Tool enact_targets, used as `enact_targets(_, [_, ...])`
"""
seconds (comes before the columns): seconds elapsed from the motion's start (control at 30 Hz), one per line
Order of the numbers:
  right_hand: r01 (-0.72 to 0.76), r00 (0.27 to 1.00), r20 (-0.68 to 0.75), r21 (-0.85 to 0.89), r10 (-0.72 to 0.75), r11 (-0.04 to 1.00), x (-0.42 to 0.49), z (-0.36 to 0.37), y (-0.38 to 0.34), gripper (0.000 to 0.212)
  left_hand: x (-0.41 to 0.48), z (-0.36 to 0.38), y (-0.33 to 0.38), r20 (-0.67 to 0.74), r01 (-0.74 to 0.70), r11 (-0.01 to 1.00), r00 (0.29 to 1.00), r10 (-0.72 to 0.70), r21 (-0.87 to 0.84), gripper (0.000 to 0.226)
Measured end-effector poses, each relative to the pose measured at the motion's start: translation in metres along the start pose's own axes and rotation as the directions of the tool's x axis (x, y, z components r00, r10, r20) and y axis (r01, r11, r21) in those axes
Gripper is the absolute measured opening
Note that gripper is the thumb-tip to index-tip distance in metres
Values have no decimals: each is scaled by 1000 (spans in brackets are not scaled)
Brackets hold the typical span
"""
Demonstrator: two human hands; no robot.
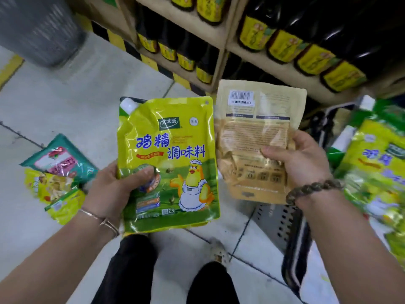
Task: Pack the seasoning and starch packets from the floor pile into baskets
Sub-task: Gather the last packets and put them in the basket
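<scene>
My left hand [109, 187] grips the lower left edge of a yellow-green seasoning pouch [175, 137] with a cartoon chicken, held upright at the centre. Just to its right, my right hand [300, 163] holds a tan pouch [247, 130] by its right side, barcode side facing me. A small pile of packets [54, 178], teal and yellow, lies on the floor at the left. At the right, several yellow-green pouches [377, 172] are stacked in a basket. A grey perforated basket [282, 224] sits on the floor under my right wrist.
Wooden shelves [221, 38] with dark bottles bearing yellow labels run across the top. A grey ribbed bin [37, 27] stands at the top left. Yellow-black hazard tape marks the shelf base. My legs and shoes [219, 253] are on the tiled floor below.
</scene>
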State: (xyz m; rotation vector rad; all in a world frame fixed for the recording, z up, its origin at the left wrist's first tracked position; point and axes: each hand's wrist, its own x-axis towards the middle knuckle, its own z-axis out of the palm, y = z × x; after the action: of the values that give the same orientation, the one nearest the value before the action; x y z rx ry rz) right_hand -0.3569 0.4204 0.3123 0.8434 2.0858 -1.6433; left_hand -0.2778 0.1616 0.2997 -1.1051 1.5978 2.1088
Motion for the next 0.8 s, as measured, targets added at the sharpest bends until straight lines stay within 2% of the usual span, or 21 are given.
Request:
enact_targets(0.03, [3, 1000, -31, 9, -2, 1000, -5, -22, 5, 40, -8, 18, -4, 33, 5, 1000, 999, -6, 18, 81])
enact_targets(0.13, [1, 991, -131, 10, 1, 1000, -20, -87, 22, 35, -30, 73, -21, 124, 3, 996, 992, -13, 87, 44])
enact_targets(0.23, [-27, 977, -210, 24, 31, 999, -32, -147, 40, 45, -46, 124, -41, 172, -3, 986, 985, -26, 169, 20])
enact_targets(0.33, [-38, 958, -281, 77, 58, 996, -40, -202, 57, 39, -61, 173, -60, 259, -40, 967, 966, -27, 250, 27])
enact_targets(0.43, [-58, 940, -329, 108, 91, 992, -46, -250, 70, 44, -74, 221, -79, 317, -47, 972, 948, -30, 231, 24])
enact_targets(0.57, [-87, 926, -356, 132, 129, 987, -50, -308, 88, 33, -84, 276, -115, 383, -88, 951, 923, -33, 296, 29])
enact_targets(0.67, [-139, 913, -363, 155, 187, 978, -44, -337, 112, 32, -86, 304, -146, 366, -86, 931, 929, -53, 354, 31])
enact_targets(0.73, [-180, 906, -361, 150, 223, 972, -37, -345, 130, 33, -85, 314, -167, 300, -142, 884, 954, 2, 445, 32])
enact_targets(0.8, [-197, 905, -354, 145, 236, 970, -29, -348, 144, 40, -85, 320, -178, 217, -192, 818, 973, 84, 542, 47])
